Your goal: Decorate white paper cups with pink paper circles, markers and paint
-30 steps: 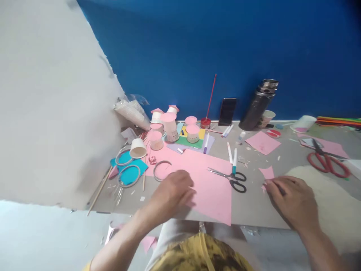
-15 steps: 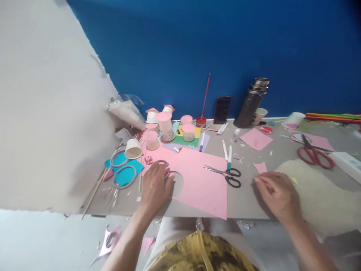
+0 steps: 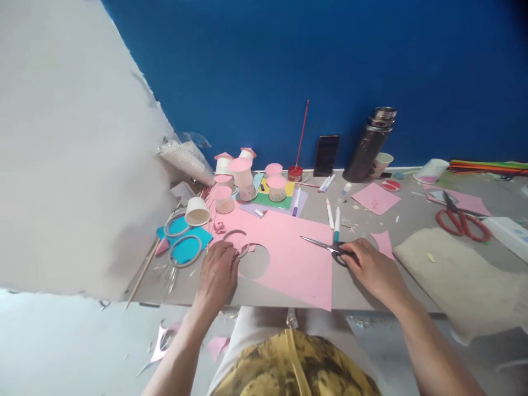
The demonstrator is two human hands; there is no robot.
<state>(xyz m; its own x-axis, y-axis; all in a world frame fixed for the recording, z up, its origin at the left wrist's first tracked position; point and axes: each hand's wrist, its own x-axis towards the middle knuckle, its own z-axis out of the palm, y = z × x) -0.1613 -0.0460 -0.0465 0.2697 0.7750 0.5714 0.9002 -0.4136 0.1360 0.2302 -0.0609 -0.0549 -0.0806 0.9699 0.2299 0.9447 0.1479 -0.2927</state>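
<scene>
My left hand (image 3: 218, 269) has its fingers closed at the near edge of a grey ring (image 3: 236, 231), which lies over pink paper. Just right of these fingers, a round hole is cut in the large pink paper sheet (image 3: 297, 269). On the right side of the sheet, my right hand (image 3: 367, 264) grips the black handles of a pair of scissors (image 3: 324, 244). Their blades point left over the paper and look nearly closed. A pink offcut (image 3: 383, 243) lies just beyond my right hand.
Paper cups with pink discs (image 3: 243, 179) stand at the back left. Two more rings (image 3: 185, 251) rest on blue paper at left. Markers (image 3: 337, 224), a phone (image 3: 326, 155) and a dark flask (image 3: 368, 147) are farther back. Red-handled scissors (image 3: 462, 223) and a cloth (image 3: 454, 269) lie right.
My right hand has moved left from bare table onto the scissors' handles. My left hand has drawn back slightly toward me, showing more of the ring and the round hole.
</scene>
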